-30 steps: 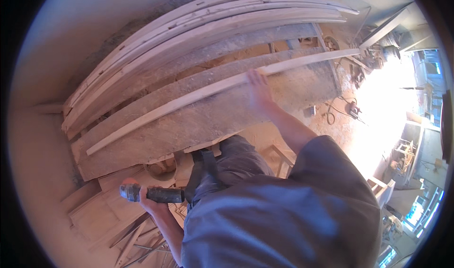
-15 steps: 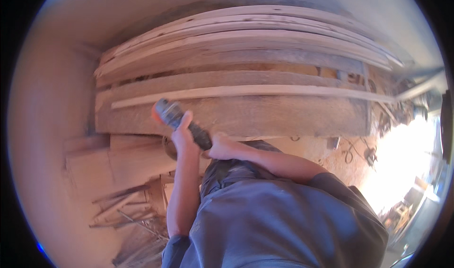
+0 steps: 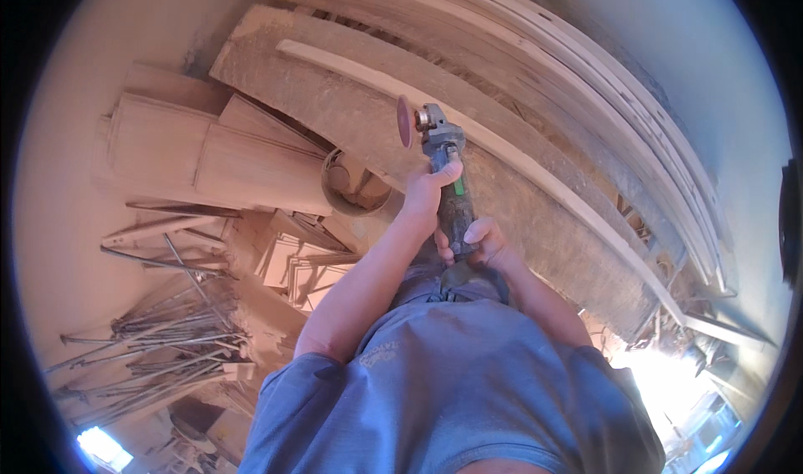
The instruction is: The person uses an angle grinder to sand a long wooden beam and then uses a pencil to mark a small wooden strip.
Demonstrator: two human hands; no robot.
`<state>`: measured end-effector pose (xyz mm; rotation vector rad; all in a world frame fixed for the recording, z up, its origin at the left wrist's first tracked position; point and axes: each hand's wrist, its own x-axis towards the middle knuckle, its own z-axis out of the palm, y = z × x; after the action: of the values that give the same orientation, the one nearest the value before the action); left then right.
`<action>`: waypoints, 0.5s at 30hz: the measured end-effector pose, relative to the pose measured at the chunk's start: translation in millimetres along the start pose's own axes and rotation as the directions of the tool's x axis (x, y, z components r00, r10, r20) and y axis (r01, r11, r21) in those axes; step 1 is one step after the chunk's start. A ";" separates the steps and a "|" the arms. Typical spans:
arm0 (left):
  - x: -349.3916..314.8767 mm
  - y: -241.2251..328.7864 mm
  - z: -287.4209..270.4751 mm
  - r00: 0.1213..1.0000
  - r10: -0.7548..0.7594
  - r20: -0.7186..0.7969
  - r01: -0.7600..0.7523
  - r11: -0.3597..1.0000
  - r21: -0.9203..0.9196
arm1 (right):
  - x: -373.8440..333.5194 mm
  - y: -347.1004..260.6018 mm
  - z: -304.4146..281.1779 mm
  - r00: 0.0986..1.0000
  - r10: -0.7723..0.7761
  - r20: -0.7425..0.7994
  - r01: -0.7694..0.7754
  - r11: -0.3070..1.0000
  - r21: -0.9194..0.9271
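Between my two hands is an angle grinder (image 3: pixel 456 160) with a dark body and a reddish sanding disc (image 3: pixel 405 122) standing on edge at its far left. My left hand (image 3: pixel 431 191) is wrapped round the grinder just behind its head, with the thumb over the top. Around the rear of the body, close to my waist, my right hand (image 3: pixel 488 244) grips the tool. The grinder is held up in front of the workbench (image 3: pixel 335 110). A long, narrow wooden strip (image 3: pixel 519 160) lies along the bench, beyond the grinder. The disc is apart from the wood.
Several long boards (image 3: pixel 535 48) lie along the far side of the bench. A round bucket (image 3: pixel 355 191) stands on the near left, beside stacked panels (image 3: pixel 234 165). Metal clamps or rods (image 3: pixel 167 357) are heaped at lower left. Bright light enters at lower right.
The view has turned, so the bench now slants down to the right. The grinder has swung more upright, its disc now seen edge-on. Both hands keep hold of it.
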<state>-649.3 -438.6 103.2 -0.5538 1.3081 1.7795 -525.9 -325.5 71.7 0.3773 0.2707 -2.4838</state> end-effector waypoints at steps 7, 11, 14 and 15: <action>55.3 18.8 -35.0 0.959 0.154 -0.238 -0.117 0.980 0.160 | 57.7 -10.4 -10.0 0.858 -0.123 -0.499 0.009 0.974 -0.225; 150.0 -2.9 -96.7 0.687 0.519 -0.508 -0.260 0.829 0.495 | 54.5 -32.8 -49.7 0.476 -0.566 -0.674 -0.272 0.633 -0.724; 185.2 19.9 -138.5 0.738 0.384 -0.555 -0.153 0.896 0.417 | 10.4 -45.1 -89.2 0.246 -0.856 -0.455 -0.552 0.262 -0.791; 193.2 30.3 -147.3 0.728 0.345 -0.593 -0.116 0.914 0.389 | -6.2 -49.9 -96.4 0.182 -0.863 -0.471 -0.587 0.289 -0.756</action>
<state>-799.0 -507.7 -77.8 -0.9001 2.2048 1.5503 -531.1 -255.6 -11.5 1.4299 2.4575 -1.1185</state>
